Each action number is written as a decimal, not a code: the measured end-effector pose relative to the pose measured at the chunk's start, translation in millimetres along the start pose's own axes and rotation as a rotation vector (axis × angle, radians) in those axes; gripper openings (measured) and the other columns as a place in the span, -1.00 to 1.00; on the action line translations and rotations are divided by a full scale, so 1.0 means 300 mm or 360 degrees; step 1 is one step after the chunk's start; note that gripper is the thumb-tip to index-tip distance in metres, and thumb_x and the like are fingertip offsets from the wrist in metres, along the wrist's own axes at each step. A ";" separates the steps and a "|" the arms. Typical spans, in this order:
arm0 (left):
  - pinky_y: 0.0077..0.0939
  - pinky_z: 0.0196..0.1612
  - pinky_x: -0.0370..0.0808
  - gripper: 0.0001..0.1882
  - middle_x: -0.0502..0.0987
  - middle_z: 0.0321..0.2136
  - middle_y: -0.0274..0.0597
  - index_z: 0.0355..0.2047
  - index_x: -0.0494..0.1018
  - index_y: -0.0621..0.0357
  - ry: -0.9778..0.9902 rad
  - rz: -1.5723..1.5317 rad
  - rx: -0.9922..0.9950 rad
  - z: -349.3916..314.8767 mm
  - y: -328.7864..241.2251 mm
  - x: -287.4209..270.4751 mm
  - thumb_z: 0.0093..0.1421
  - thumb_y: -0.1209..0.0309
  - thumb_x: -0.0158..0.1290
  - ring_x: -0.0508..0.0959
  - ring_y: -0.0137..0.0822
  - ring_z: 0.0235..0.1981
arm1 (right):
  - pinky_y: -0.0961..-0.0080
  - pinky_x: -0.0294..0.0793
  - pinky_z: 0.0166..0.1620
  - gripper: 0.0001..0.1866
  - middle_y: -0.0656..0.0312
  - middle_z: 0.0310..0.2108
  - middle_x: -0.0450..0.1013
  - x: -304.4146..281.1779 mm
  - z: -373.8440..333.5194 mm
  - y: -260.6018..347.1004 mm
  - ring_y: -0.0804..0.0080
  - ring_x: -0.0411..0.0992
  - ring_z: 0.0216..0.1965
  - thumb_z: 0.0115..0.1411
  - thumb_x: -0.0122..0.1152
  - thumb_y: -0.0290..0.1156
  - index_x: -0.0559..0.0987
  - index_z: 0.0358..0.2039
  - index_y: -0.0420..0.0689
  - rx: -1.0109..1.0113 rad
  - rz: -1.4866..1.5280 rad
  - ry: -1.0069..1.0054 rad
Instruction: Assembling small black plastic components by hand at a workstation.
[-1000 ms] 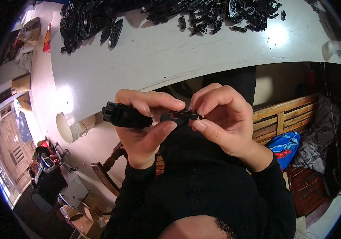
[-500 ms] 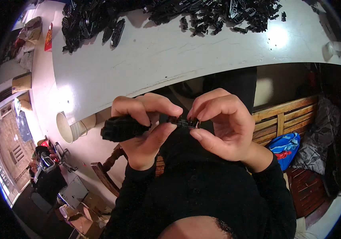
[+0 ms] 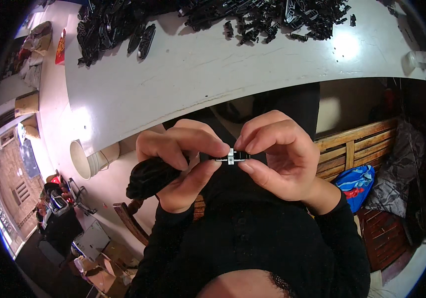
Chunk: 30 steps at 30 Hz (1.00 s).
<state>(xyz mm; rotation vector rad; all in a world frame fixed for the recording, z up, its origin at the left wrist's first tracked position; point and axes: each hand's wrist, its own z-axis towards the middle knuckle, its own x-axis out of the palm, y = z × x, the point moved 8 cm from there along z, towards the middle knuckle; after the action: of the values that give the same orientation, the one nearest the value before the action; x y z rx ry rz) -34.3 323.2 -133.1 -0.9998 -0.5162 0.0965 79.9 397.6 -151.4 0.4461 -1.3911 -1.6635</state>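
Observation:
My left hand (image 3: 177, 145) and my right hand (image 3: 288, 158) meet in front of my chest, just off the table's near edge. Between their thumbs and fingertips they pinch a small black plastic part (image 3: 231, 159), with a pale, glinting face at its middle. Fingertips cover both of its ends. A larger, rounded black piece (image 3: 148, 177) is also tucked in my left palm, sticking out to the left; what kind it is cannot be made out. My right hand holds nothing besides the small part.
Heaps of black plastic pieces (image 3: 116, 27) and smaller black parts (image 3: 272, 22) lie along the far side of the white table (image 3: 183, 74). Off the table's left edge stand white buckets (image 3: 81, 161). A wooden bench (image 3: 357, 151) is at the right, bearing a blue bag (image 3: 356, 185).
The small part has turned between my fingertips, so a pale face now shows where it was dark. The larger black piece in my left palm has tilted, its outer end lower.

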 end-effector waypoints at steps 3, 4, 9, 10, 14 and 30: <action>-0.48 -0.32 0.40 -0.61 0.49 -0.41 0.13 -0.41 0.14 0.13 0.0048 0.0049 -0.0028 0.000 0.000 0.004 -0.15 0.80 0.04 0.48 -0.20 -0.37 | 0.57 0.37 -0.24 -0.76 0.05 -0.30 0.30 0.001 0.000 0.009 0.41 0.36 -0.31 -0.04 0.16 -0.67 0.36 -0.34 -0.23 -0.0057 -0.0051 0.0002; -0.47 -0.31 0.40 -0.61 0.49 -0.40 0.13 -0.41 0.14 0.14 0.0006 0.0039 -0.0025 -0.002 -0.002 0.002 -0.14 0.80 0.04 0.48 -0.18 -0.36 | 0.58 0.37 -0.26 -0.76 0.05 -0.31 0.31 0.001 0.001 0.013 0.42 0.36 -0.32 -0.05 0.17 -0.67 0.37 -0.35 -0.23 -0.0081 -0.0068 -0.0008; -0.43 -0.28 0.41 -0.62 0.47 -0.38 0.14 -0.42 0.13 0.15 -0.0011 0.0021 -0.0029 -0.001 -0.005 0.003 -0.13 0.79 0.05 0.48 -0.15 -0.33 | 0.60 0.37 -0.30 -0.80 0.05 -0.32 0.31 -0.002 0.007 0.039 0.42 0.36 -0.33 -0.06 0.18 -0.65 0.39 -0.40 -0.23 -0.0155 -0.0180 0.0003; -0.42 -0.28 0.41 -0.62 0.47 -0.37 0.14 -0.41 0.13 0.16 -0.0011 0.0007 -0.0026 -0.002 -0.003 0.004 -0.12 0.78 0.05 0.48 -0.15 -0.33 | 0.61 0.37 -0.31 -0.81 0.06 -0.32 0.32 -0.005 0.006 0.039 0.42 0.37 -0.33 -0.06 0.18 -0.64 0.40 -0.41 -0.22 -0.0148 -0.0184 -0.0010; -0.39 -0.26 0.40 -0.63 0.46 -0.37 0.15 -0.40 0.12 0.16 -0.0011 -0.0006 -0.0032 0.000 0.003 0.011 -0.10 0.76 0.05 0.48 -0.14 -0.32 | 0.61 0.37 -0.32 -0.82 0.05 -0.32 0.31 -0.012 0.005 0.042 0.42 0.37 -0.34 -0.06 0.17 -0.65 0.40 -0.42 -0.22 -0.0163 -0.0176 -0.0017; -0.40 -0.28 0.39 -0.63 0.47 -0.36 0.13 -0.40 0.09 0.15 0.0051 0.0113 -0.0078 0.017 0.012 0.038 -0.05 0.71 0.07 0.44 -0.22 -0.38 | 0.58 0.32 -0.17 -0.75 0.05 -0.29 0.29 -0.031 -0.012 0.007 0.43 0.33 -0.28 -0.06 0.14 -0.69 0.36 -0.34 -0.25 0.0047 0.0135 -0.0123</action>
<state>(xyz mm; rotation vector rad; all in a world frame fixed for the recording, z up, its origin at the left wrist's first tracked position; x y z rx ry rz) -26.2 332.7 -129.8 -1.0663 -0.4558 0.1313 88.4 403.2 -153.1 0.3381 -1.4728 -1.6078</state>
